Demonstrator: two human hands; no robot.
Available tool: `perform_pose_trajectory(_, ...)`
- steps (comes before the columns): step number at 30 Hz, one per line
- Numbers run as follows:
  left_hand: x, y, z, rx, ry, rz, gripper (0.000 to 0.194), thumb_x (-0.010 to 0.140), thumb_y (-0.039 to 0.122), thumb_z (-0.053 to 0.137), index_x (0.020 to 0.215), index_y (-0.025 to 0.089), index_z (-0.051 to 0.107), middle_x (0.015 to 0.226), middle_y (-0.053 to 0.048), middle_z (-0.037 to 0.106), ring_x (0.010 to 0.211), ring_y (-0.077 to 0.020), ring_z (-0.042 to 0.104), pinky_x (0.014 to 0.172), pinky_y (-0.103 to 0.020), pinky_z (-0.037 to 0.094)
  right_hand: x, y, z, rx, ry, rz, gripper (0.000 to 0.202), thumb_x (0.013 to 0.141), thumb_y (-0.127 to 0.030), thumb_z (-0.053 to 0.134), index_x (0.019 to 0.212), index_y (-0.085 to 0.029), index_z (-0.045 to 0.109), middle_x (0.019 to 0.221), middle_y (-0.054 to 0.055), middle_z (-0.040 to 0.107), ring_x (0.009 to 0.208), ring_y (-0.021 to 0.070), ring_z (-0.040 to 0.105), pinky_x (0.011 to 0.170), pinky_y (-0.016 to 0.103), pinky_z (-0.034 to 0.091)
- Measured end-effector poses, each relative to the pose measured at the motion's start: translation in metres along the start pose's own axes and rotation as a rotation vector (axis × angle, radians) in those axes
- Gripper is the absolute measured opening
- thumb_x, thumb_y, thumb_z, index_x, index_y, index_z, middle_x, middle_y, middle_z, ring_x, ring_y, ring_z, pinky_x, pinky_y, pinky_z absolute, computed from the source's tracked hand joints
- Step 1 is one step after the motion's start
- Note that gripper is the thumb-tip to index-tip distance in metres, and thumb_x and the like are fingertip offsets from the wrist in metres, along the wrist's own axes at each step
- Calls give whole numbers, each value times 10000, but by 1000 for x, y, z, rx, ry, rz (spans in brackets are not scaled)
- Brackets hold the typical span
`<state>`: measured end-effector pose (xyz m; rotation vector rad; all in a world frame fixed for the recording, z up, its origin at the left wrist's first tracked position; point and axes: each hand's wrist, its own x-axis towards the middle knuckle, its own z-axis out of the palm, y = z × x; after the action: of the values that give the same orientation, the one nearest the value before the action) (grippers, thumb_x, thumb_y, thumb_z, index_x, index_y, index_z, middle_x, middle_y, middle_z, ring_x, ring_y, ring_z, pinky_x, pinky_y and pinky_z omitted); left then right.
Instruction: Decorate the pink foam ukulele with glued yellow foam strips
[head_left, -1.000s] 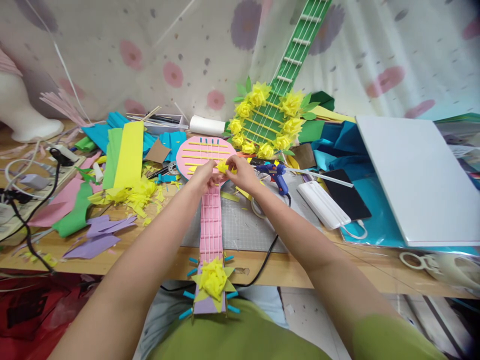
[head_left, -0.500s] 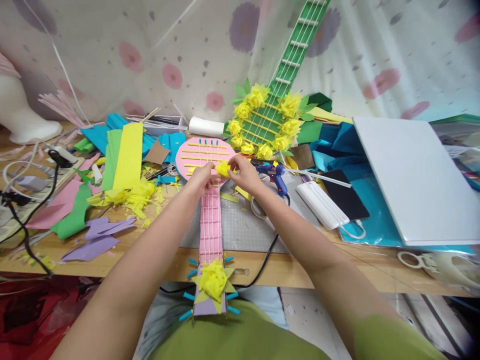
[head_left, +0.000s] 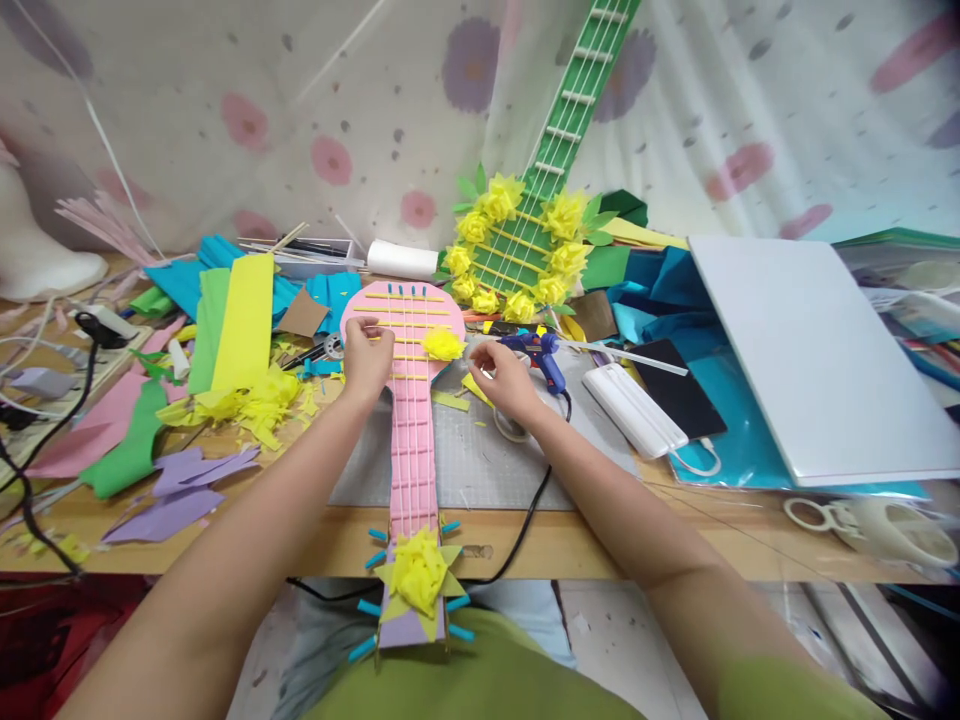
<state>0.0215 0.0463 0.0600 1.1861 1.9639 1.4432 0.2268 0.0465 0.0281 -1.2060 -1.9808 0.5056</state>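
A pink paper guitar [head_left: 412,440] lies with its round body on the table and its headstock toward me. Strings run along its neck, and a large yellow paper flower [head_left: 420,572] sits on the purple headstock. My left hand [head_left: 367,362] is closed at the left edge of the body, fingers bent over it. On the body's right side rests a smaller yellow paper flower [head_left: 443,345]. My right hand [head_left: 504,378] is just right of that flower, apart from it, with bent fingers and a gap between thumb and forefinger.
A blue glue gun [head_left: 541,358] lies right of my right hand, near a white power bank [head_left: 634,410]. Behind stands a green paper guitar [head_left: 544,180] ringed with yellow flowers. Paper scraps [head_left: 247,400] cover the left side. A white board [head_left: 817,370] is at right.
Both hands have moved apart from the small yellow flower, which now sits uncovered on the body. My left hand went left to the body's edge, my right hand rightward.
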Motion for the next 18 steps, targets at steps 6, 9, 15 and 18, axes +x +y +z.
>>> perform_pose_trajectory(6, -42, 17, -17, 784, -182, 287, 574, 731, 427, 592, 1187, 126, 416, 1138, -165, 515, 1070, -306, 535, 847, -394, 440, -11, 12, 2, 81, 60, 104, 115, 724, -202, 472, 835, -199, 503, 773, 23, 574, 692, 152, 537, 673, 292, 436)
perform_pose_trajectory(9, -68, 32, -18, 1019, -314, 347, 722, 769, 540, 516, 1314, 108, 322, 1192, -202, 469, 960, -320, 593, 742, -382, 471, -17, 16, 5, 57, 83, 140, 118, 737, -210, 463, 847, -197, 503, 769, 29, 569, 679, 157, 533, 656, 292, 431)
perform_pose_trajectory(15, -76, 33, -6, 1200, -423, 243, 739, 750, 491, 553, 1316, 87, 303, 1202, -229, 447, 946, -324, 610, 709, -355, 475, -26, 19, 6, -32, 27, 111, 145, 746, -184, 459, 879, -182, 515, 791, 39, 580, 701, 163, 533, 648, 285, 412)
perform_pose_trajectory(18, -74, 33, -4, 1201, -456, 234, 664, 729, 378, 590, 1272, 90, 337, 1159, -215, 473, 938, -297, 619, 705, -328, 472, -27, 19, 5, -33, 30, 100, 145, 750, -175, 456, 882, -181, 516, 791, 37, 579, 703, 158, 533, 645, 276, 410)
